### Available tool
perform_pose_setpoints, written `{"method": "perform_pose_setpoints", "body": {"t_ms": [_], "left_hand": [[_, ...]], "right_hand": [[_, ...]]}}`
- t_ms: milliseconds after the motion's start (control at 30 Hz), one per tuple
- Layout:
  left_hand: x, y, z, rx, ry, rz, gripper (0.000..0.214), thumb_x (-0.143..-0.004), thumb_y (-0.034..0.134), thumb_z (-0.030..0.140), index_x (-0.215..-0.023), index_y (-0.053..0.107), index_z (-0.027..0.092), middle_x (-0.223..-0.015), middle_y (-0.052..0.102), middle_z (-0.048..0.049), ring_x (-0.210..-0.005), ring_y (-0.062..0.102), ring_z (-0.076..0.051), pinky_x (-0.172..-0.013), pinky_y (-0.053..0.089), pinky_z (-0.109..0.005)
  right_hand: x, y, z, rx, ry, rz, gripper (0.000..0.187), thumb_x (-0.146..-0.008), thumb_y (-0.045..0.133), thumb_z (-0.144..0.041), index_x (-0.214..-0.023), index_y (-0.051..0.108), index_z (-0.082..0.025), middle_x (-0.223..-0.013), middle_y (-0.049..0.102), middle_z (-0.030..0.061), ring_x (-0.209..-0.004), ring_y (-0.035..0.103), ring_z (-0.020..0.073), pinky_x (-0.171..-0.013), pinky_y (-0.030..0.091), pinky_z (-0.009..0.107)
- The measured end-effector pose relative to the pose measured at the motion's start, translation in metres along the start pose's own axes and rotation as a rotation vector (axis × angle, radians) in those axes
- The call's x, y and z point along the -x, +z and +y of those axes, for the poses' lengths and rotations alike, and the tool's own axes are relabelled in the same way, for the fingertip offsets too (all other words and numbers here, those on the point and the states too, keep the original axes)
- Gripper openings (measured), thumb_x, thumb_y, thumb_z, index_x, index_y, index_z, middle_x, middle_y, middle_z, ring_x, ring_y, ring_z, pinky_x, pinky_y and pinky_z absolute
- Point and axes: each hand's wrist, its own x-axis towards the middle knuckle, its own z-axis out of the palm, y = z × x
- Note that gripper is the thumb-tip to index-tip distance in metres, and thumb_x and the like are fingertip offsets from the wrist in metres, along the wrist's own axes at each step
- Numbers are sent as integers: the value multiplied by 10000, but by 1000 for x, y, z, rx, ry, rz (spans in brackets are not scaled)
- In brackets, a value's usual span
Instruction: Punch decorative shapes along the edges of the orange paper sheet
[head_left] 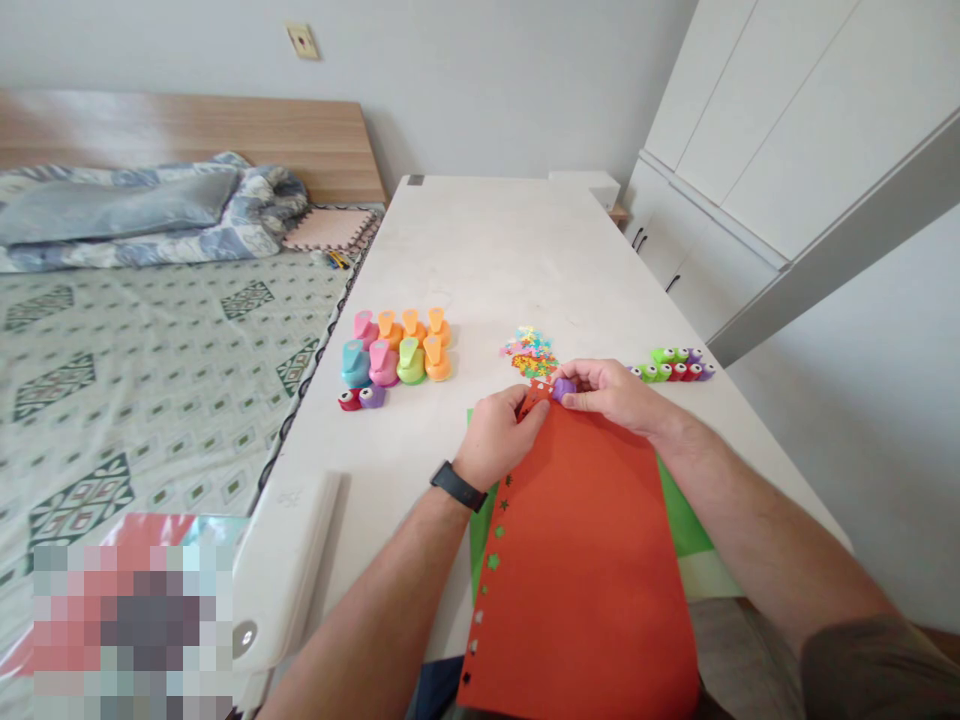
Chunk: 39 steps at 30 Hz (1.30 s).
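A long sheet of red-orange paper (pixel 589 560) lies toward me, with small shapes punched along its left edge and far end. My left hand (pixel 499 430) pinches the paper's far left corner. In my right hand (pixel 615 395) is a small purple craft punch (pixel 562 388), held between thumb and fingers at the paper's far edge. Green paper (pixel 684 515) shows beneath the red-orange sheet. Just beyond the far edge sits a pile of colourful punched paper pieces (pixel 531 352).
Larger craft punches (pixel 384 362) stand in rows at left, with two small punches (pixel 361 398) before them. More small punches (pixel 671 368) are lined up at right. A white device (pixel 292 560) lies on the table's (pixel 480 240) left edge, beside a bed (pixel 165 380).
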Motion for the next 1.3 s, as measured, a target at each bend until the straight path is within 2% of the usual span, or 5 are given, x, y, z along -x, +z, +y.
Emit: {"method": "perform_pose_setpoints", "body": {"t_ms": [267, 400, 700, 1133, 1300], "left_hand": [[1, 0, 4, 56, 12, -30, 408, -967, 501, 533, -758, 541, 184, -656, 441, 45, -616, 379, -109, -574, 263, -258], [2, -2, 6, 54, -4, -40, 443, -888, 603, 614, -796, 590, 181, -664, 496, 38, -614, 399, -116, -562, 270, -253], [2, 1, 5, 100, -55, -8, 387, -843, 684, 558, -840, 659, 172, -685, 529, 43, -628, 412, -108, -573, 301, -240], [5, -1, 5, 99, -27, 9, 416, -847, 672, 588, -892, 689, 175, -694, 564, 32, -630, 442, -116, -587, 327, -248], [3, -3, 3, 108, -40, -8, 428, -823, 692, 598, -784, 642, 175, -646, 491, 49, -605, 393, -104, -555, 295, -242]], "right_hand": [[0, 1, -1, 24, -34, -33, 288, -797, 795, -315, -1034, 698, -184, -897, 678, 14, -806, 594, 153, -795, 458, 301], [2, 3, -5, 70, -55, -48, 276, -811, 779, -332, -1028, 692, -186, -878, 673, 21, -797, 584, 164, -761, 451, 301], [3, 8, -12, 104, -61, -43, 211, -804, 741, -269, -985, 685, -177, -851, 652, 14, -774, 559, 155, -744, 437, 297], [2, 9, -8, 167, -77, -46, 191, -793, 721, -214, -981, 704, -184, -855, 650, 5, -778, 563, 156, -753, 434, 294], [2, 8, -5, 206, -76, -43, 197, -805, 734, -249, -989, 707, -187, -844, 650, 3, -766, 556, 155, -735, 431, 292]]}}
